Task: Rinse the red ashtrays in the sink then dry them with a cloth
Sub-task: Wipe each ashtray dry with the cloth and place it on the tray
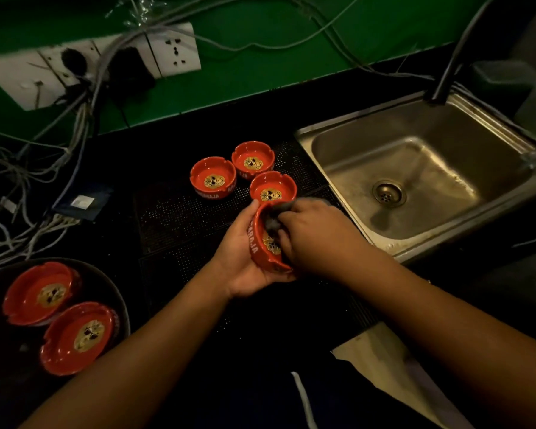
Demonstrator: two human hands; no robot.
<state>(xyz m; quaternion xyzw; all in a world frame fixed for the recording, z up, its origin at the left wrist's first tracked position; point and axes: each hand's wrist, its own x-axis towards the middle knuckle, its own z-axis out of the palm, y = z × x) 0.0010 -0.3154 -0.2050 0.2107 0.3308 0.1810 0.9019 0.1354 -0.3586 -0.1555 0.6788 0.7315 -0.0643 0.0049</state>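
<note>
While cupped on edge in the left hand [242,261], fingers curled round its outer wall, red ashtray [262,246] looks like glazed ceramic: stiff, a bit weighty for its size, probably slick when wet, and likely to chip if dropped. Best gripped by the outer wall with the thumb over the rim, clear of the notches.

Right hand [316,233] pinching a dark cloth [273,222] and pushing it down into the bowl, so drying step by the look of it. All held just above a black perforated mat [174,218], left of the sink [338,168].

Three more ashtrays [212,179] sitting upright on the mat right behind, bunched close, nearest one nearly touching the held one. Two other ashtrays [39,292] off at the near left on a dark round tray [118,292]. Can't tell which lot is already dried.

Steel basin, no water seen running, dark faucet [455,57] at the back corner. Black countertop, green wall [260,72] behind. White sockets [175,52] up there, plus a messy tangle of grey cables [84,119] trailing onto the counter. Well apart from the sink, but worth keeping drips away. Super dim lighting all round.
</note>
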